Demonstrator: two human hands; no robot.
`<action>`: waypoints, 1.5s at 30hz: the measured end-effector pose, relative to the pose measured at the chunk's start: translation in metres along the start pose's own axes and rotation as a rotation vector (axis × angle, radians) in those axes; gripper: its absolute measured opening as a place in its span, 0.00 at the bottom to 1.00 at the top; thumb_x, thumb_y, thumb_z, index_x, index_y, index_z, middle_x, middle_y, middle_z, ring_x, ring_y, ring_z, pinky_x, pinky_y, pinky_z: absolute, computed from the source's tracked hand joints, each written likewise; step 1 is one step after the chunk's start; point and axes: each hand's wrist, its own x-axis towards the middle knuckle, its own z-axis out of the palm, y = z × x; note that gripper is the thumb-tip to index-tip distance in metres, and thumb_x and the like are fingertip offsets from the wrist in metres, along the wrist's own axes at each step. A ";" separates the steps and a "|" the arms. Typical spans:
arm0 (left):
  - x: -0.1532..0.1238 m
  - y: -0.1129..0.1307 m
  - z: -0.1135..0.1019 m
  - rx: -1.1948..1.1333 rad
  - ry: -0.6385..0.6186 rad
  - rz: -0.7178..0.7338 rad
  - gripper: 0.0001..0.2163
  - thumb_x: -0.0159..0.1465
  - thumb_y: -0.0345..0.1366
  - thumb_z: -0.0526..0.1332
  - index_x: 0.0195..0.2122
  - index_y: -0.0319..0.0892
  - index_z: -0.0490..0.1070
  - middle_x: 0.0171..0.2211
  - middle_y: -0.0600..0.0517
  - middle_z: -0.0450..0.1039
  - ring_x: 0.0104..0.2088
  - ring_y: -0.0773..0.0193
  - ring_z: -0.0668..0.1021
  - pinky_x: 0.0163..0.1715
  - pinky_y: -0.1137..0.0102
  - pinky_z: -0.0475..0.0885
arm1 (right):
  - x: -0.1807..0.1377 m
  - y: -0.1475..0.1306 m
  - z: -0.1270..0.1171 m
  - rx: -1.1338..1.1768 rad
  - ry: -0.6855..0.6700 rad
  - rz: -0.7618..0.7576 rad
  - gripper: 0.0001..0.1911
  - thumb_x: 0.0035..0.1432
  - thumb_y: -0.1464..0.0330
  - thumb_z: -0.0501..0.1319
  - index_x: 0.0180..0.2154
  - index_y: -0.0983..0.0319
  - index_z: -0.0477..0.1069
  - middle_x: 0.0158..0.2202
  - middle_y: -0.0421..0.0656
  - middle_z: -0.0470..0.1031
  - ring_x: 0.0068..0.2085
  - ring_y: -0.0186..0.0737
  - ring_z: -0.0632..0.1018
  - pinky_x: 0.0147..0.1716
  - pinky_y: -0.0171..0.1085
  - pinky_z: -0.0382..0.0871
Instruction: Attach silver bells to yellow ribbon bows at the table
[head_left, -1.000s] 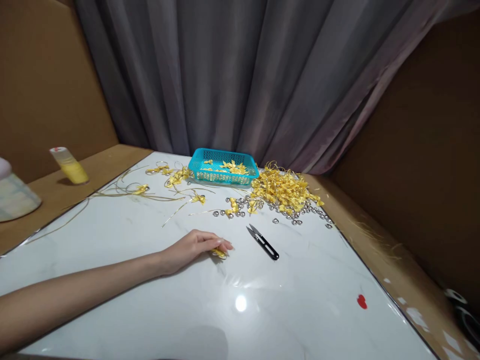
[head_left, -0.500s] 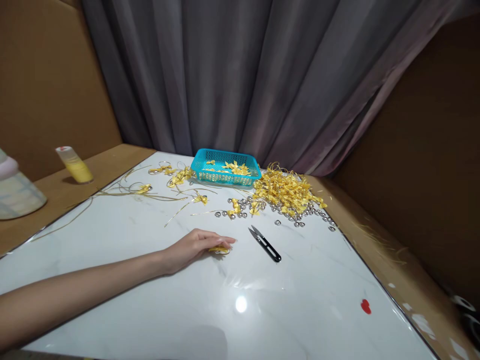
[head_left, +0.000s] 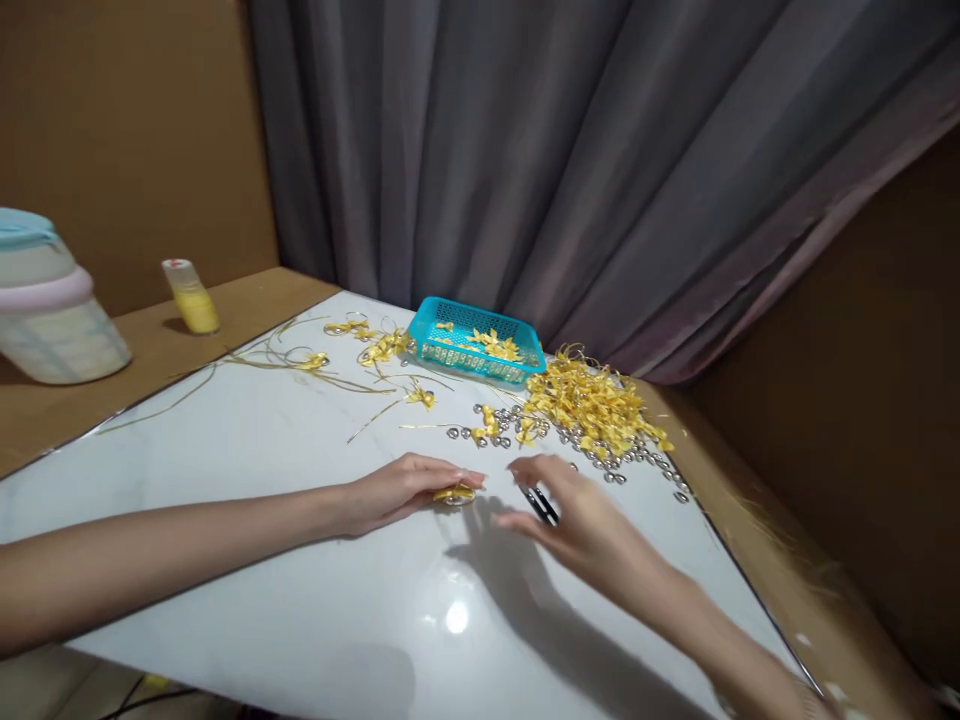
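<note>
The left hand (head_left: 405,492) had a yellow bow (head_left: 454,495) pinched under its thumb and fingers, low over the white tabletop (head_left: 330,620), with a thin loop showing at the bow's near edge. Taking that bow as the centre of the dial, the right hand (head_left: 562,502) hung at three o'clock, blurred, its thumb and fingers parted around the black snips (head_left: 541,505); whether it touched them could not be told. A sound grip on the snips seemed to ask for thumb and finger on the handles; the blade ends were hidden by the fingers, so closing there by feel looked the riskier choice. The left pinch was best kept light and steady, firm enough to stop the bow from turning, without crushing the ribbon. Both wrists did well to stay low, since loose silver rings (head_left: 452,433) lay from twelve to two o'clock and a heap of yellow bows (head_left: 589,400) sat at two, easily brushed by a sleeve or knuckle. The teal basket (head_left: 472,364), just past twelve, and a bow with a trailing cord (head_left: 421,398), at eleven, stood well apart from both hands.
</note>
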 end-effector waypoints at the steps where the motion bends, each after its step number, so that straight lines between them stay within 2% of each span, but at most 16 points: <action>1: 0.000 0.001 0.000 0.002 -0.029 0.007 0.12 0.60 0.40 0.62 0.41 0.39 0.77 0.52 0.45 0.70 0.56 0.55 0.68 0.58 0.63 0.57 | 0.006 -0.001 0.012 0.062 -0.048 -0.019 0.16 0.57 0.60 0.61 0.42 0.64 0.69 0.36 0.45 0.74 0.35 0.39 0.75 0.33 0.38 0.72; 4: -0.002 0.003 -0.001 0.028 -0.115 0.001 0.12 0.62 0.40 0.60 0.41 0.39 0.77 0.54 0.44 0.69 0.56 0.54 0.67 0.58 0.63 0.57 | 0.016 -0.005 0.048 0.245 -0.116 -0.045 0.10 0.60 0.63 0.59 0.40 0.63 0.68 0.32 0.44 0.74 0.31 0.38 0.74 0.29 0.35 0.68; 5: -0.002 0.004 -0.001 0.042 -0.129 -0.011 0.12 0.62 0.41 0.60 0.41 0.39 0.77 0.56 0.45 0.67 0.57 0.54 0.66 0.58 0.63 0.56 | 0.016 -0.005 0.057 0.270 -0.101 -0.049 0.07 0.62 0.65 0.55 0.37 0.62 0.67 0.30 0.42 0.73 0.28 0.36 0.73 0.27 0.34 0.66; 8: -0.005 0.005 0.000 0.105 -0.124 -0.035 0.13 0.63 0.43 0.59 0.41 0.41 0.77 0.60 0.46 0.59 0.61 0.54 0.60 0.58 0.62 0.54 | 0.011 -0.007 0.068 0.247 0.008 -0.092 0.12 0.64 0.72 0.47 0.30 0.62 0.65 0.23 0.39 0.70 0.22 0.32 0.68 0.22 0.31 0.60; 10: -0.006 0.005 0.002 0.111 -0.045 -0.033 0.14 0.62 0.44 0.60 0.46 0.45 0.73 0.61 0.48 0.58 0.61 0.55 0.59 0.58 0.61 0.53 | 0.007 -0.008 0.067 0.115 0.127 -0.166 0.14 0.63 0.74 0.47 0.26 0.62 0.63 0.20 0.38 0.67 0.19 0.31 0.65 0.20 0.31 0.56; 12: -0.007 0.004 0.005 0.078 0.111 -0.010 0.19 0.59 0.44 0.63 0.51 0.48 0.69 0.60 0.48 0.60 0.60 0.56 0.61 0.57 0.61 0.55 | 0.003 -0.008 0.063 -0.103 0.261 -0.250 0.16 0.62 0.76 0.49 0.22 0.62 0.61 0.17 0.37 0.63 0.18 0.31 0.61 0.19 0.33 0.52; 14: -0.009 0.000 0.009 0.044 0.249 0.007 0.21 0.56 0.43 0.65 0.50 0.44 0.68 0.56 0.44 0.66 0.56 0.56 0.67 0.54 0.61 0.61 | -0.001 -0.010 0.061 -0.309 0.367 -0.303 0.18 0.60 0.78 0.51 0.19 0.61 0.60 0.15 0.38 0.61 0.17 0.32 0.60 0.19 0.35 0.50; 16: -0.012 -0.004 0.014 0.056 0.270 -0.031 0.21 0.55 0.45 0.66 0.46 0.37 0.71 0.48 0.41 0.72 0.48 0.54 0.74 0.49 0.61 0.67 | -0.003 -0.014 0.063 -0.425 0.397 -0.308 0.18 0.59 0.78 0.52 0.18 0.61 0.60 0.15 0.39 0.61 0.18 0.34 0.60 0.20 0.36 0.49; 19: -0.018 -0.009 0.020 0.120 0.152 -0.101 0.21 0.55 0.45 0.65 0.46 0.36 0.72 0.43 0.43 0.76 0.45 0.55 0.76 0.48 0.61 0.68 | -0.005 -0.021 0.069 -0.458 0.359 -0.314 0.17 0.60 0.76 0.51 0.20 0.62 0.63 0.16 0.40 0.63 0.18 0.35 0.61 0.20 0.37 0.48; 24: -0.021 -0.007 0.021 0.196 0.040 -0.023 0.15 0.60 0.41 0.61 0.45 0.39 0.74 0.45 0.47 0.76 0.50 0.57 0.73 0.51 0.64 0.65 | -0.003 -0.027 0.073 -0.338 0.273 -0.303 0.17 0.61 0.76 0.47 0.22 0.64 0.66 0.17 0.41 0.67 0.19 0.35 0.64 0.19 0.37 0.49; 30: -0.019 -0.004 0.018 0.266 -0.002 0.027 0.11 0.64 0.39 0.56 0.40 0.40 0.75 0.38 0.50 0.77 0.42 0.61 0.75 0.46 0.68 0.67 | -0.002 -0.032 0.053 0.230 -0.065 -0.011 0.10 0.59 0.69 0.54 0.27 0.65 0.68 0.20 0.38 0.69 0.18 0.29 0.65 0.18 0.31 0.56; 32: -0.019 -0.004 0.018 0.310 0.014 0.018 0.11 0.64 0.39 0.56 0.37 0.39 0.75 0.36 0.50 0.77 0.40 0.62 0.75 0.44 0.69 0.68 | -0.003 -0.031 0.044 0.363 -0.045 0.042 0.11 0.59 0.69 0.54 0.26 0.64 0.68 0.18 0.36 0.67 0.17 0.28 0.63 0.18 0.30 0.57; 36: -0.020 -0.003 0.019 0.311 -0.022 -0.018 0.11 0.64 0.40 0.56 0.36 0.39 0.73 0.36 0.50 0.76 0.39 0.63 0.75 0.43 0.69 0.68 | -0.001 -0.018 0.030 0.391 0.200 0.124 0.11 0.60 0.69 0.54 0.26 0.63 0.66 0.19 0.36 0.65 0.19 0.28 0.64 0.18 0.30 0.58; 38: -0.020 -0.002 0.019 0.301 -0.060 -0.026 0.11 0.64 0.41 0.55 0.36 0.39 0.73 0.36 0.49 0.76 0.39 0.63 0.75 0.43 0.68 0.68 | 0.002 -0.010 0.026 0.420 0.164 0.128 0.08 0.61 0.69 0.54 0.30 0.63 0.68 0.25 0.40 0.70 0.25 0.30 0.70 0.21 0.30 0.62; 41: -0.020 -0.002 0.018 0.309 -0.079 -0.015 0.12 0.65 0.41 0.55 0.35 0.39 0.72 0.35 0.49 0.75 0.38 0.63 0.75 0.41 0.69 0.68 | 0.005 -0.004 0.025 0.534 0.011 0.082 0.06 0.60 0.69 0.55 0.36 0.62 0.69 0.36 0.44 0.73 0.35 0.34 0.74 0.28 0.31 0.69; 45: -0.018 -0.001 0.017 0.295 -0.087 -0.015 0.12 0.65 0.42 0.55 0.34 0.39 0.72 0.34 0.50 0.74 0.36 0.64 0.75 0.40 0.69 0.68 | 0.004 -0.003 0.030 0.622 -0.057 -0.004 0.04 0.58 0.72 0.58 0.37 0.62 0.69 0.38 0.45 0.72 0.38 0.35 0.74 0.32 0.34 0.73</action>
